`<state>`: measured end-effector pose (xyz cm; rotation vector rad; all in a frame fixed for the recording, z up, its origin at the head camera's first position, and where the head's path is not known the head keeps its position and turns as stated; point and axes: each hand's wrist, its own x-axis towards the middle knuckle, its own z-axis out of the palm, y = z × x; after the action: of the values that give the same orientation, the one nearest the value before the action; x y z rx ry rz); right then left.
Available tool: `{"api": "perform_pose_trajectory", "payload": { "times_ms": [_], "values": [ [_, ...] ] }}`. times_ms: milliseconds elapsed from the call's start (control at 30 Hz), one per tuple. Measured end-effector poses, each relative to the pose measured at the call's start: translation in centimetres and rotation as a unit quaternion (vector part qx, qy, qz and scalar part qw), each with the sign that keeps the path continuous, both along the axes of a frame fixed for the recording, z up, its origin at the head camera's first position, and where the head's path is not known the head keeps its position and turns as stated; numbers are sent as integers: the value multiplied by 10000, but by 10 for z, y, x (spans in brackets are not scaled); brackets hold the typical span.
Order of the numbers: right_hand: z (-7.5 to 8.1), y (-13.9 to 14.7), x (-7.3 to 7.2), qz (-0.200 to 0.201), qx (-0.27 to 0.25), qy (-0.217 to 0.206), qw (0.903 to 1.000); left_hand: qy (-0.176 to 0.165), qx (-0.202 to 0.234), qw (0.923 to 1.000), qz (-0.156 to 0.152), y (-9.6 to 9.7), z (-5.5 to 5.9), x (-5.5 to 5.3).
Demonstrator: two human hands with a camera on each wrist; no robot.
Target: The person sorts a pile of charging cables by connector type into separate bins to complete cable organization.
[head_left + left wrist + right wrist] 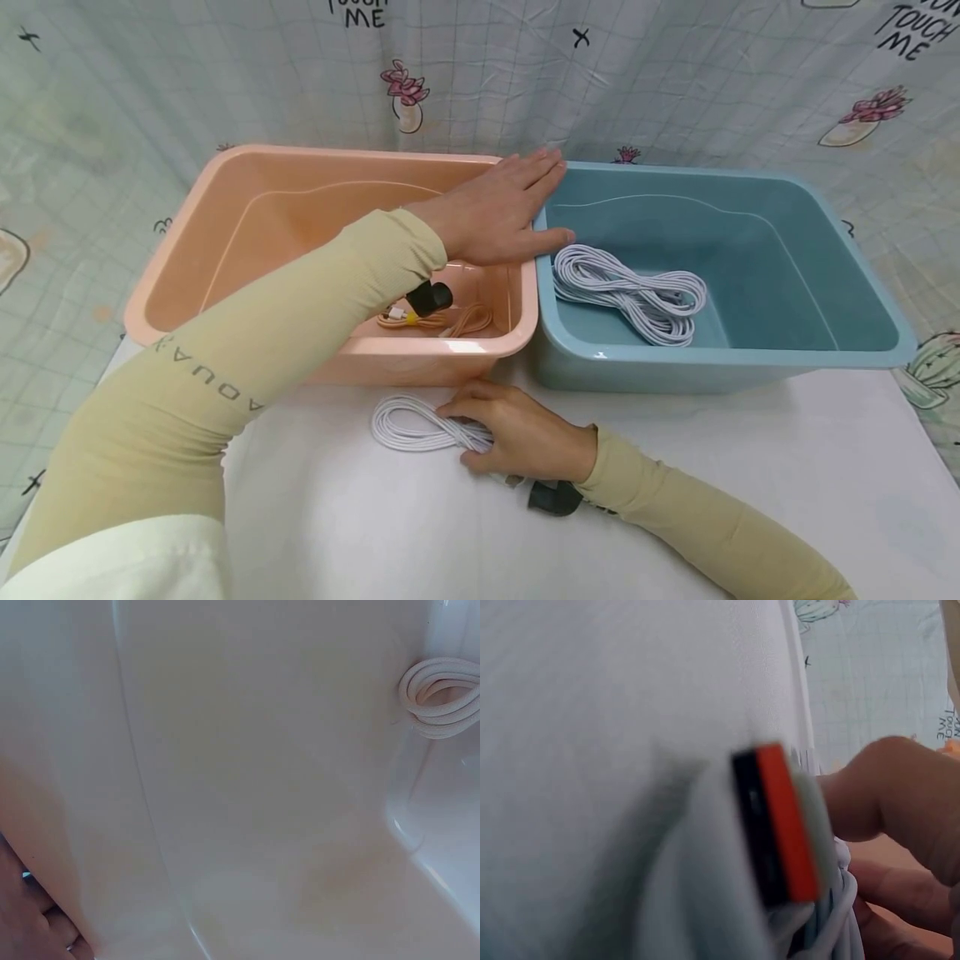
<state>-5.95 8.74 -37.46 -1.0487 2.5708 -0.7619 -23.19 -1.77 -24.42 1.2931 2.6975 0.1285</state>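
My left hand (pixel 510 208) lies with straight fingers across the meeting rims of the peach bin (pixel 330 346) and the blue bin (pixel 720 358). Its fingers show at the lower left of the left wrist view. On the white table, my right hand (pixel 525 433) grips one end of a looped white cable bundle (pixel 408 425) in front of the peach bin. Close up in the right wrist view, an orange and black piece (pixel 776 825) sits at the cable, blurred. Another white cable bundle (pixel 630 292) lies inside the blue bin at its left.
Peach-coloured cables (pixel 472 321) with a white plug lie on the peach bin's floor, partly behind the left wrist camera (pixel 430 297). Both bins stand side by side against a patterned curtain (pixel 487 75). White cloth (pixel 360 517) covers the table.
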Motion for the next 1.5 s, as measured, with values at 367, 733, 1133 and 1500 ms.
{"api": "perform_pose_trajectory", "payload": {
  "times_ms": [367, 733, 1133, 1500],
  "values": [
    [0, -1, 3, 41, 145, -155, 9998, -8, 26, 10000, 13, 0, -1, 0],
    [1, -1, 5, -41, -68, -295, 9995, 26, 41, 10000, -31, 1, 0, 0],
    [6, -2, 9, 19, -160, -197, 9997, -3, 23, 10000, -21, -2, 0, 0],
    [21, 10, 17, 401, -658, 242, 9967, -55, 95, 9998, -145, -2, 0, -1]
  ]
}}
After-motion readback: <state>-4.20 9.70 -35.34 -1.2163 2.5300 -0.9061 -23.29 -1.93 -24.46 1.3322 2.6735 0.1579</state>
